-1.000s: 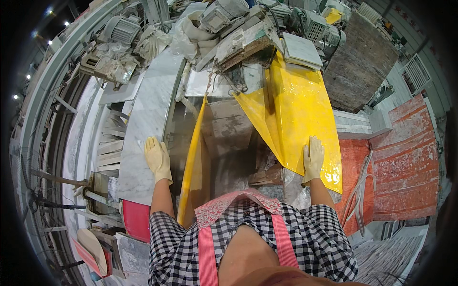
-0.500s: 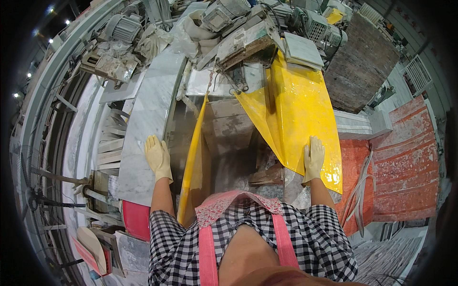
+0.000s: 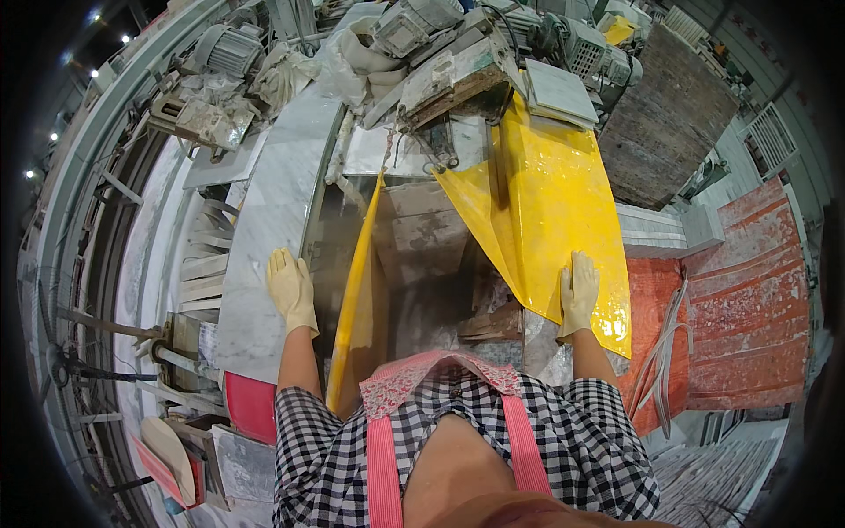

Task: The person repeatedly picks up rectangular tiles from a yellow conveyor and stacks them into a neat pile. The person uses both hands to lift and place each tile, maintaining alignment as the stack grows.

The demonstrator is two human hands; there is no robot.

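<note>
Still unmoved, I'm seemingly pausing: marble slab beneath open left hand, yellow sheet beneath open right hand, gripping nothing.

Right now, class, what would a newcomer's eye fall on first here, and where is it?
First, the glossy yellow sheet right of centre, with the gloved right hand flat on its near part. Opposite, left of centre, the gloved left hand rests on the long grey-veined slab. Farther right, a streaked red panel also stands out.
</note>
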